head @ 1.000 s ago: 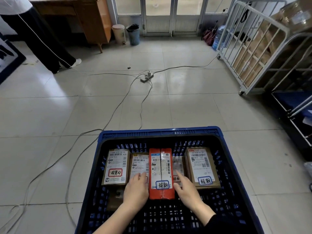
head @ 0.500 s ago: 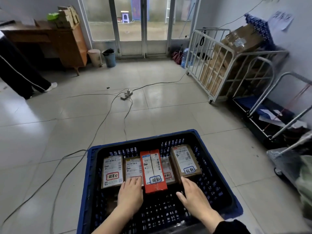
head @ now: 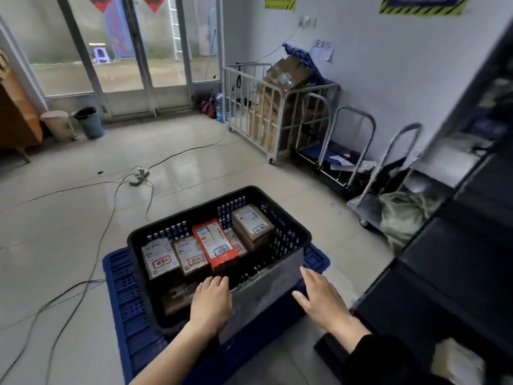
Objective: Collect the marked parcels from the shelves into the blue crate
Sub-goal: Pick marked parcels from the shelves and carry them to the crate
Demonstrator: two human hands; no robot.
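Observation:
The blue crate stands on the tiled floor in front of me, its inside dark. Several marked parcels lie in a row in it: a brown box with a red mark, a second brown box, a red-orange carton with a blue mark and a taller brown box with a blue mark. My left hand hovers over the near part of the crate with straight fingers, holding nothing. My right hand is spread flat just off the crate's near right corner, also without anything in it.
Dark shelving rises close on my right. Metal trolleys and a white cage cart with cardboard boxes line the right wall. Cables and a power strip cross the floor to the left. Two bins stand by the glass doors.
Both hands have pulled back from the parcels toward the crate's near edge. My view has lifted and swung right, bringing the shelving and trolleys into view.

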